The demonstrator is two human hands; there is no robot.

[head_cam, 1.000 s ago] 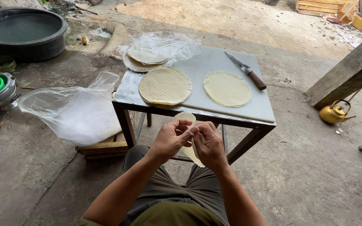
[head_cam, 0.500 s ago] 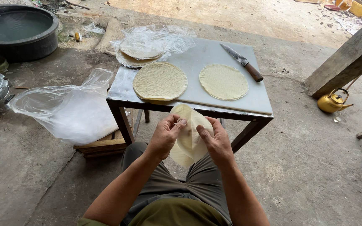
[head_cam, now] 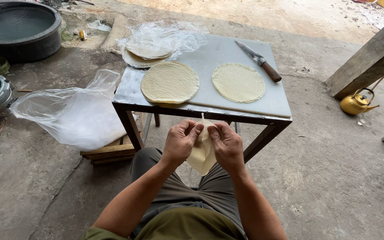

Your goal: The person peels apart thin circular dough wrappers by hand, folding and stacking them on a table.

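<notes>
**A:** Head camera, looking down: what are the two hands doing?

**B:** The left hand (head_cam: 181, 142) and the right hand (head_cam: 227, 144) are raised side by side over the person's lap, just in front of the metal table (head_cam: 125, 95). Both pinch the top edge of a thin pale wrapper sheet (head_cam: 202, 155), thumbs and fingers closed on it. The sheet hangs down between the hands, folded in on itself and tapering to a rounded tip above the knees.

**A:** And on the table?

**B:** A white cutting board (head_cam: 227, 55) covers most of the top. Two round flat wrappers lie on it, well apart from each other: the left round (head_cam: 170, 82) overlapping the board's near left edge, the right round (head_cam: 238, 82) fully on it. A knife with a wooden handle (head_cam: 258, 60) rests at the board's far right, blade pointing away.

**A:** Anything beyond that?

**B:** A stack of wrappers in clear plastic (head_cam: 150, 51) sits at the far left corner. A large clear plastic bag (head_cam: 72, 113) lies on a wooden pallet left of the table, a dark basin (head_cam: 18, 26) stands farther back, and a brass kettle (head_cam: 356, 103) sits on the concrete to the right.
</notes>
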